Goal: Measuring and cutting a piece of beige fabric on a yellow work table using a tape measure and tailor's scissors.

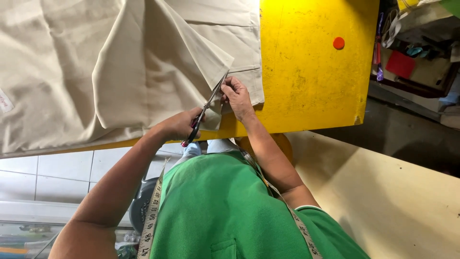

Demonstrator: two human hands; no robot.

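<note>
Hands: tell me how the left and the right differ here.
The left hand grips the scissors by their red handles; the right hand pinches the edge of the beige cloth. The left hand lies at the near edge of the yellow table; the right hand is farther in, beside the blade tips. Both are closed and work at the same cloth corner.

Orange round sticker (339,43) on yellow table (311,81); measuring tape (151,216) hangs.

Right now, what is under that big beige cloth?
Under the beige cloth lies a yellow table, bare at one end with an orange dot. Whatever else the cloth covers is hidden.
</note>
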